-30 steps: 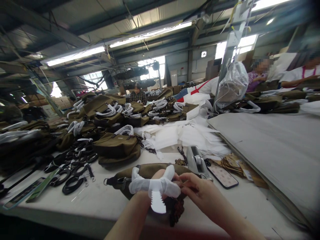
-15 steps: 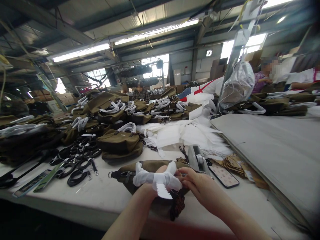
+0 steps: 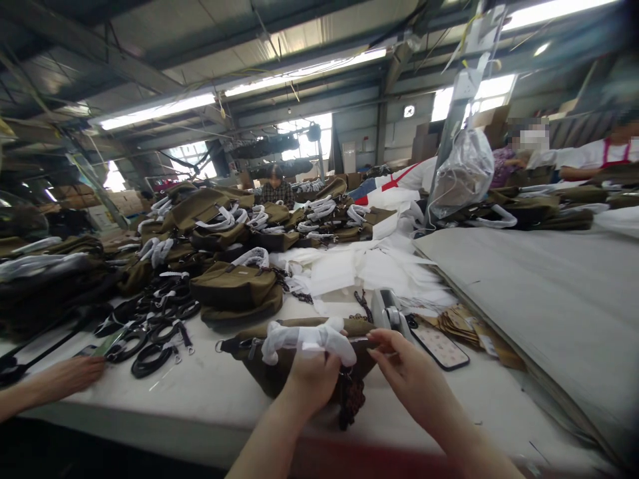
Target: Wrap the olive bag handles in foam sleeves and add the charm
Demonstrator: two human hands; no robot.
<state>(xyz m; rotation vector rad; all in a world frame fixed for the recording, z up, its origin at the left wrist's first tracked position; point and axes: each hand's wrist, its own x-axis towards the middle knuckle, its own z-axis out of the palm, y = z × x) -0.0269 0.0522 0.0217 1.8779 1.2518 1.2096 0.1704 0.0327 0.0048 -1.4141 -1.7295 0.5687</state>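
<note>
An olive and black handbag (image 3: 269,376) stands on the table in front of me, a zipper (image 3: 358,339) along its top. Its handle (image 3: 279,339) is wrapped in white material with a white strip round the middle. My left hand (image 3: 312,382) is closed on the bag's front just under the handle; its fingertips are partly hidden. At the right end of the zipper, my right hand (image 3: 404,362) pinches the zipper; the pull itself is hidden by the fingers. A dark braided tassel (image 3: 352,402) hangs from the bag's front, below and between my hands.
A co-worker's hand (image 3: 74,376) rests at the left near a green strip (image 3: 110,340) and coiled black straps (image 3: 154,349). Another bag (image 3: 237,293) stands behind mine. A grey tape dispenser (image 3: 389,309) and a phone (image 3: 442,342) are at the right. White sheets (image 3: 334,269) lie beyond.
My left hand has drawn back from under the handle to the bag's front. My right hand has moved slightly right along the zipper. A co-worker's hand has come in from the left.
</note>
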